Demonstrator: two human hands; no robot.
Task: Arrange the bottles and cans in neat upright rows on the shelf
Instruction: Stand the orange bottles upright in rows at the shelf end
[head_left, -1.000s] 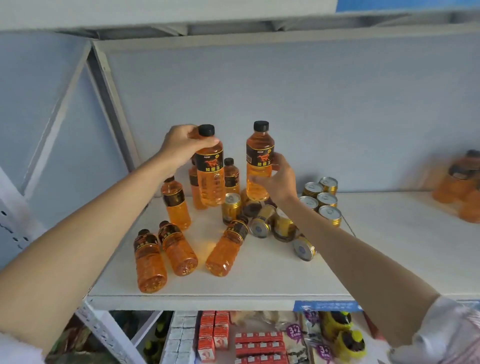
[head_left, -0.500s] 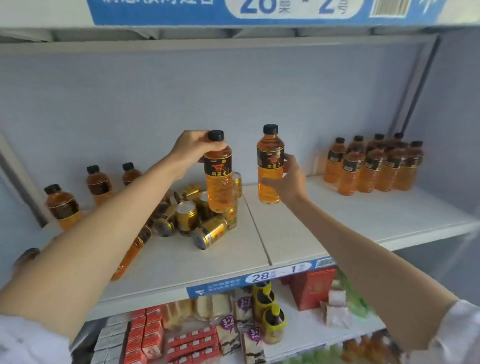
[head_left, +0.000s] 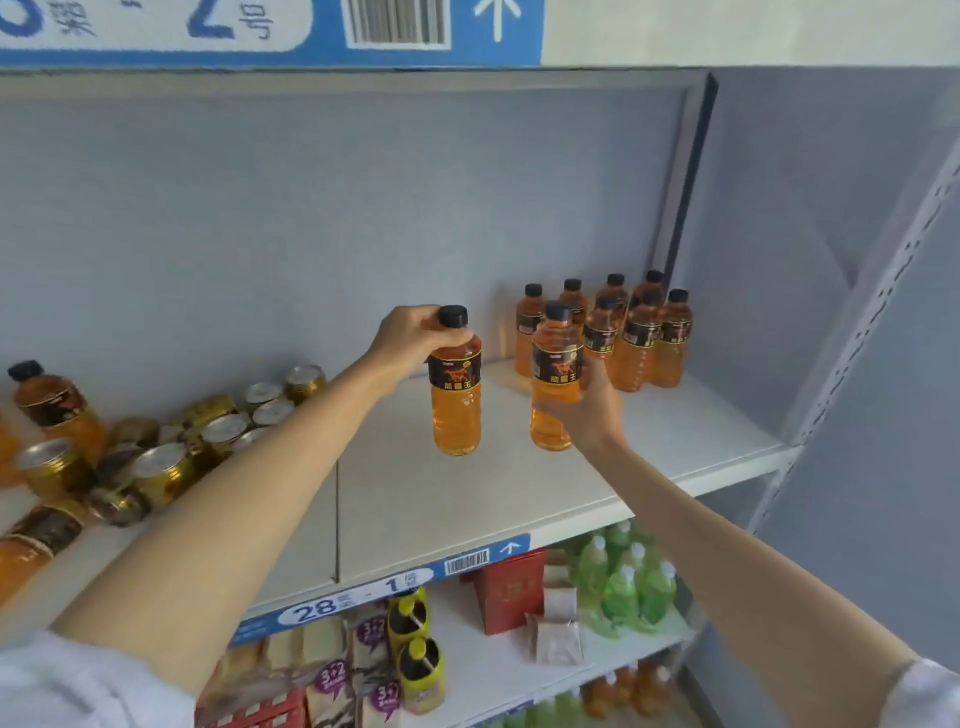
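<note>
Bottles (head_left: 456, 395) upright in both raised hands (head_left: 410, 338), arms outstretched.

Pale blue-grey back panel (head_left: 311, 218), perforated upright (head_left: 878, 312)

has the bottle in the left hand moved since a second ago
Yes. The bottle in the left hand has gone right, from over the pile of cans toward the standing bottles.

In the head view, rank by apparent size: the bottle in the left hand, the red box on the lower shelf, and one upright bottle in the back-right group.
1. Bottle in left hand
2. Red box, close to it; nearness makes this unsure
3. Back-right bottle, smallest
</note>
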